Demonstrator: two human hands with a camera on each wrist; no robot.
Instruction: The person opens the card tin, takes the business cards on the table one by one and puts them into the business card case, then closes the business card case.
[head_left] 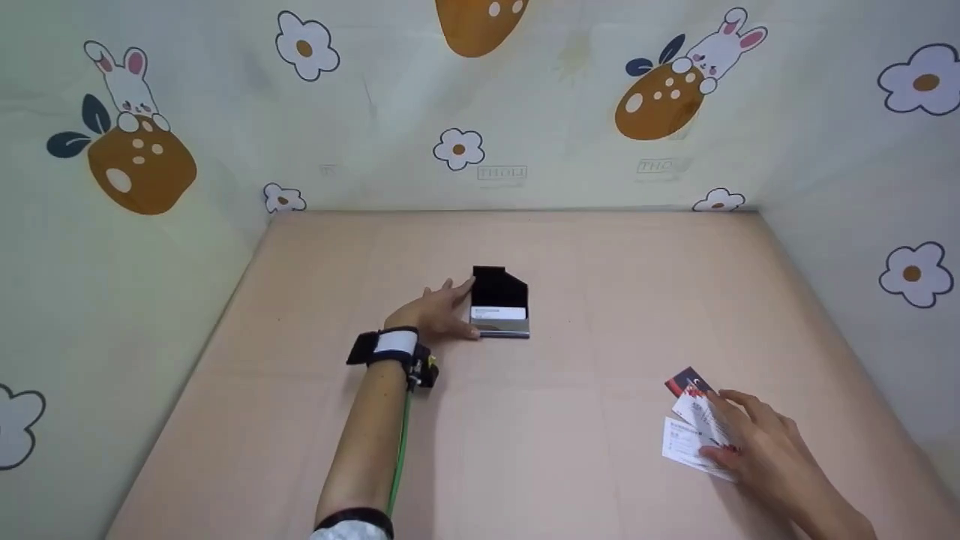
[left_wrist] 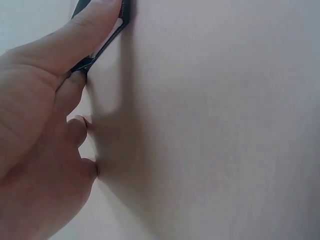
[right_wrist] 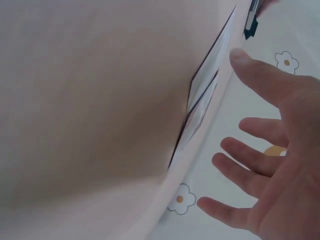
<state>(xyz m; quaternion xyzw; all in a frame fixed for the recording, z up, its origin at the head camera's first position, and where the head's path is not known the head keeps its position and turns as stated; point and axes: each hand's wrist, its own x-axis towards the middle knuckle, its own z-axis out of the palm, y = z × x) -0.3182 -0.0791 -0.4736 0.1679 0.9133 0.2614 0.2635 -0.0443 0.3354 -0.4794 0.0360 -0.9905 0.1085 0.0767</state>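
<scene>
My left hand [head_left: 433, 315] holds the left side of a business card case [head_left: 501, 289], thumb near its front edge and a finger near its back corner. The case lies with its black-lined lid raised, and a white card [head_left: 498, 313] shows inside. In the left wrist view, the thumb covers much of the case [left_wrist: 102, 47]. On the right, my right hand [head_left: 769, 450] hovers over several overlapping business cards [head_left: 686, 442], one of them dark blue and red [head_left: 686, 379]. The right wrist view shows its fingers spread, apart from the cards [right_wrist: 207, 82].
A pinkish-beige table surface [head_left: 570, 450] lies under everything. Pale walls [head_left: 375, 127] with flower and rabbit prints enclose it at the back and sides. A green cable [head_left: 401, 450] runs along the left forearm from the wrist camera [head_left: 424, 367].
</scene>
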